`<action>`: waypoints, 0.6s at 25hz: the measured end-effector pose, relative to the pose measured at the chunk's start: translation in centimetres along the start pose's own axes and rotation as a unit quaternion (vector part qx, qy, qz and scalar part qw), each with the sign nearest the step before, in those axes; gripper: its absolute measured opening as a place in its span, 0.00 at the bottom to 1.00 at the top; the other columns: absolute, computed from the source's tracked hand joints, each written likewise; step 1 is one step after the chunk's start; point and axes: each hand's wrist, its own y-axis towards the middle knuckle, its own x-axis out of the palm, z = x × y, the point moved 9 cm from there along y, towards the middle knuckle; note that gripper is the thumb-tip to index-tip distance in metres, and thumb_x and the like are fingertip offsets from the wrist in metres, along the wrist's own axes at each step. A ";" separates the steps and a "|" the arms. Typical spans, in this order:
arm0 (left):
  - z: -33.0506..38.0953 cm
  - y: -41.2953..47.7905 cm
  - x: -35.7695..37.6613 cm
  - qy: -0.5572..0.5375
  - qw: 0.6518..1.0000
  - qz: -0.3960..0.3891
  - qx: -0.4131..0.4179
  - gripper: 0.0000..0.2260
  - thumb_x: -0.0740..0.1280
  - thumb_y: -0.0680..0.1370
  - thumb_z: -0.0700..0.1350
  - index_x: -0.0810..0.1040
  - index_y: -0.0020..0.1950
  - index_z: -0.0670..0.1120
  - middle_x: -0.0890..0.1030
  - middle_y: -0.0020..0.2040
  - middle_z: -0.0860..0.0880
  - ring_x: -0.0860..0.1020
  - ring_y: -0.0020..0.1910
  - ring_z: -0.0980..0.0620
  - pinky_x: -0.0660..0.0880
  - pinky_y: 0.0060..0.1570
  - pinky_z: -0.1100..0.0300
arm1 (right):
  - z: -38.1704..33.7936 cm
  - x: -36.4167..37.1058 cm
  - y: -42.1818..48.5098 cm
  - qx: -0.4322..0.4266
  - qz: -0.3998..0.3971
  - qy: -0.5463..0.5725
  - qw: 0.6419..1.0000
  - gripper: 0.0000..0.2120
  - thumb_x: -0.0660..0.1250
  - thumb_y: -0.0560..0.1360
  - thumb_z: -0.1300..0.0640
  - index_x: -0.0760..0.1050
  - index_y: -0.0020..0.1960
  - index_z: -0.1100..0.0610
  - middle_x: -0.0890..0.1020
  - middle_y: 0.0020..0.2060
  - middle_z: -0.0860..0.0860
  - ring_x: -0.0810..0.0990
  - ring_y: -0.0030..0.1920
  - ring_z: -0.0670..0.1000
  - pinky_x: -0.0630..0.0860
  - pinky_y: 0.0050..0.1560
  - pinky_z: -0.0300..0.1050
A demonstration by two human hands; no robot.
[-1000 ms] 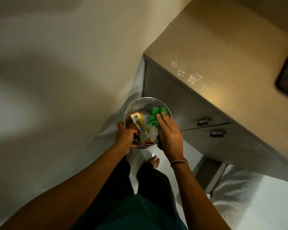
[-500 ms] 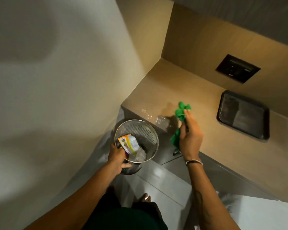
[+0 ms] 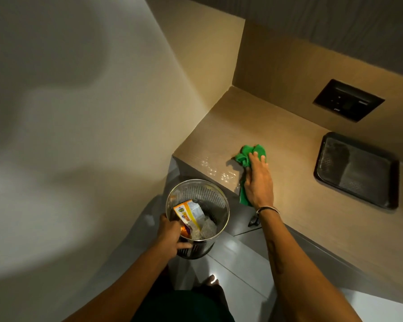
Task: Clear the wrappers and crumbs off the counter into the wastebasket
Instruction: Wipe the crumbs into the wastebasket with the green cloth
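On the counter point(image 3: 300, 201), a matte tan wood-grain slab, the right hand point(image 3: 258, 182) lies flat, fingers nearly straight, pressing a crumpled green cloth point(image 3: 248, 156) near the front edge. Pale crumbs point(image 3: 219, 170) glint just left of the cloth, at the counter's corner. Below that corner the left hand point(image 3: 170, 238) curls round the rim of the bin point(image 3: 200, 191), a round perforated metal cylinder held off the floor. Inside it sit a glossy orange-and-white wrapper point(image 3: 187, 213) and crinkled clear plastic point(image 3: 206, 228). A dark rectangular tray point(image 3: 356, 170) with rounded corners rests further right on the counter, well apart from the hand. A black socket plate point(image 3: 348, 99) is set in the tan back panel, plain cream wall to the left, pale glossy tiles point(image 3: 233, 259) underfoot
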 end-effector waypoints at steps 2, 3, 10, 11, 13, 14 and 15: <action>0.0 -0.2 0.0 0.004 1.000 0.013 -0.004 0.19 0.62 0.86 0.44 0.66 0.77 0.50 0.78 0.68 0.38 0.84 0.54 0.31 0.84 0.26 0.47 | -1.5 1.1 -1.0 -0.046 -0.032 0.007 0.998 0.30 0.62 0.82 0.65 0.60 0.82 0.53 0.63 0.82 0.60 0.59 0.83 0.63 0.61 0.82 0.68; 0.0 -0.3 0.0 0.006 1.000 0.012 -0.004 0.19 0.61 0.86 0.42 0.65 0.77 0.50 0.77 0.68 0.37 0.84 0.54 0.31 0.84 0.25 0.47 | -2.4 1.6 -1.8 -0.066 -0.044 0.016 0.997 0.29 0.61 0.83 0.65 0.62 0.82 0.51 0.64 0.81 0.60 0.61 0.82 0.63 0.62 0.81 0.67; 2.1 -0.3 -1.4 0.012 1.000 -0.004 0.021 0.17 0.56 0.83 0.34 0.69 0.67 0.52 0.77 0.58 0.43 0.81 0.45 0.38 0.83 0.25 0.47 | -7.8 3.7 -8.9 -0.144 -0.095 0.137 0.975 0.19 0.58 0.87 0.61 0.71 0.76 0.51 0.79 0.72 0.50 0.76 0.70 0.39 0.76 0.74 0.45; 2.3 -0.5 -1.6 0.009 1.000 -0.010 0.023 0.16 0.57 0.84 0.35 0.68 0.66 0.53 0.77 0.58 0.43 0.81 0.46 0.38 0.84 0.25 0.47 | -8.0 3.4 -9.4 -0.142 -0.090 0.153 0.974 0.18 0.58 0.87 0.62 0.73 0.75 0.52 0.80 0.69 0.48 0.76 0.66 0.33 0.77 0.70 0.39; 2.6 -0.7 -1.8 0.012 0.999 -0.013 0.028 0.14 0.58 0.85 0.38 0.68 0.67 0.54 0.78 0.61 0.43 0.82 0.50 0.35 0.84 0.28 0.46 | -7.8 2.2 -8.7 -0.111 -0.060 0.177 0.976 0.17 0.58 0.86 0.62 0.74 0.73 0.54 0.81 0.67 0.47 0.78 0.62 0.35 0.77 0.63 0.30; 2.6 -0.8 -1.7 0.018 0.999 -0.015 0.029 0.15 0.59 0.85 0.38 0.68 0.70 0.53 0.78 0.62 0.43 0.82 0.53 0.34 0.85 0.30 0.44 | -7.2 1.0 -7.6 -0.089 -0.026 0.185 0.978 0.17 0.58 0.86 0.61 0.74 0.72 0.55 0.81 0.65 0.48 0.79 0.61 0.39 0.77 0.62 0.29; 2.7 -0.8 -1.7 0.020 0.999 -0.017 0.028 0.16 0.59 0.85 0.38 0.68 0.72 0.52 0.77 0.64 0.42 0.82 0.56 0.33 0.85 0.33 0.42 | -6.3 -0.4 -6.0 -0.069 0.018 0.189 0.979 0.16 0.58 0.86 0.61 0.74 0.71 0.56 0.82 0.63 0.49 0.79 0.60 0.43 0.77 0.62 0.33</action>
